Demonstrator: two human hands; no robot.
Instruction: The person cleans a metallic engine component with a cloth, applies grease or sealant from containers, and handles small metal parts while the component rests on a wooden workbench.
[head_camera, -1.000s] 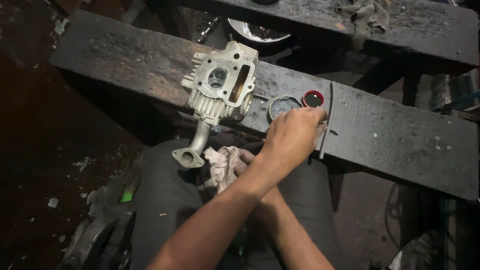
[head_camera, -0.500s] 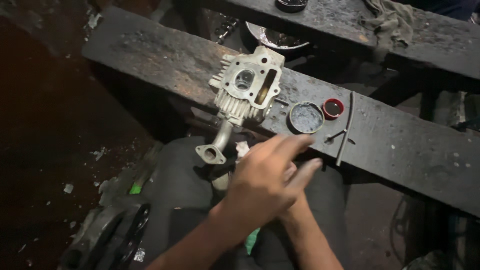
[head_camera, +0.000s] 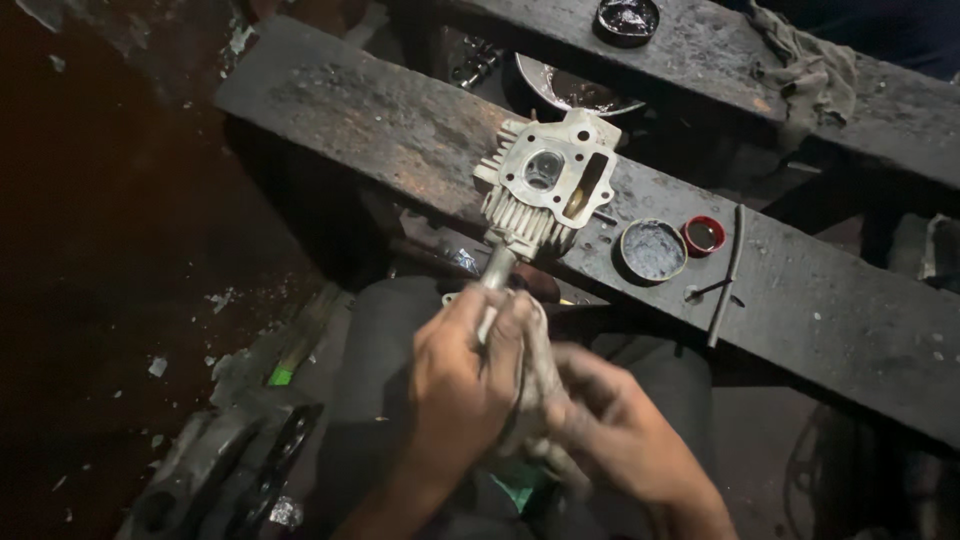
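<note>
While gripping pipe (head_camera: 497, 270): both hands.

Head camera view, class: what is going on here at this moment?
A person sits at a dark wooden plank. A finned metal engine part lies on the plank's edge, its pipe pointing down toward the lap. The left hand grips the pipe's lower end, and the right hand holds a rag against it. A round grey tin and a small red cap sit alongside.
</note>
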